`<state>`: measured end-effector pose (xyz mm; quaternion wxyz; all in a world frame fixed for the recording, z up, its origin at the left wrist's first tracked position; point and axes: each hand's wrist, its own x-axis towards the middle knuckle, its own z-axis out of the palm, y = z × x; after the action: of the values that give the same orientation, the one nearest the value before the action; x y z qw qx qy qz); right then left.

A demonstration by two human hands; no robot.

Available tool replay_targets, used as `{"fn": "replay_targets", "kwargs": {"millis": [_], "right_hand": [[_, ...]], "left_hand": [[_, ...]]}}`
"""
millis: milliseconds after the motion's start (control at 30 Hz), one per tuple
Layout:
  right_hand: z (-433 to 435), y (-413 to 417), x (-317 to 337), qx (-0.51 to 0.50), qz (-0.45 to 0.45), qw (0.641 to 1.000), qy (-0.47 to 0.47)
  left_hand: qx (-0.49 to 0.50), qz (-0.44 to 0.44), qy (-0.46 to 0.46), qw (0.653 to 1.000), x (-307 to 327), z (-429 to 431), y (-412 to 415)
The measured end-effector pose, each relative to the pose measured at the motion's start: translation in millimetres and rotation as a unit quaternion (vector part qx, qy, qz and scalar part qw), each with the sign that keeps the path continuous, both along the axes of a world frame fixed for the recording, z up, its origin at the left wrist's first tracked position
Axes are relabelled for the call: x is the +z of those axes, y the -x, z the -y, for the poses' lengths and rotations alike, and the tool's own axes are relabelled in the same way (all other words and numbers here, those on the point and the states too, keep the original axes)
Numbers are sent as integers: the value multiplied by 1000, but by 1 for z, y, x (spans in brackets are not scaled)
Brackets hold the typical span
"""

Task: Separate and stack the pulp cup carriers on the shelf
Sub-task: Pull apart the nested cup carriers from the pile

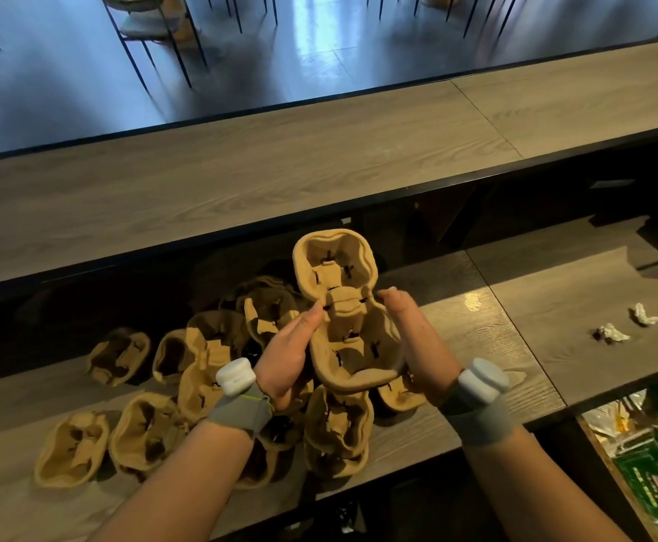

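Risk lies in the raised two-cup carrier [345, 311], pinched between left hand [286, 352] and right hand [417, 338] above the shelf's [475, 318] middle pile [210, 385]: uneven pulling could tear pulp or topple carriers off the front edge.

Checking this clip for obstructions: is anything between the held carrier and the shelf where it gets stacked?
Nothing solid blocks it. Both hands, left hand and right hand, hold the carrier above the shelf; loose carriers crowd the surface directly below, with bare shelf to the right.
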<state>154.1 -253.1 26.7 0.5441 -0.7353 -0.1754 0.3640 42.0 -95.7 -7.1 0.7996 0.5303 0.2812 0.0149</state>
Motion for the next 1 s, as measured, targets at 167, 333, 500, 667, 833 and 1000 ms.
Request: {"fn": "replay_targets", "kwargs": {"millis": [167,333,500,667,833,1000], "right_hand": [[1,3,-11,25,-90,995,-18],[-2,7,-17,-19,-70,997,-23],[-5,6,-22,-14,-34,999,-32],[-8,5,-29,17,-35,999,-32],[8,-15,-27,-16,-17,999,-27],[23,-34,-23,-60,30,998,14]], "left_hand": [[-2,2,-9,1000,1,5,1],[-61,-4,11,998,1,2,6],[-75,28,-26,996,0,-1,13],[-82,16,-113,990,-4,-2,14],[-65,-9,-68,996,-8,0,7],[-43,-7,6,999,-6,-5,10]]}}
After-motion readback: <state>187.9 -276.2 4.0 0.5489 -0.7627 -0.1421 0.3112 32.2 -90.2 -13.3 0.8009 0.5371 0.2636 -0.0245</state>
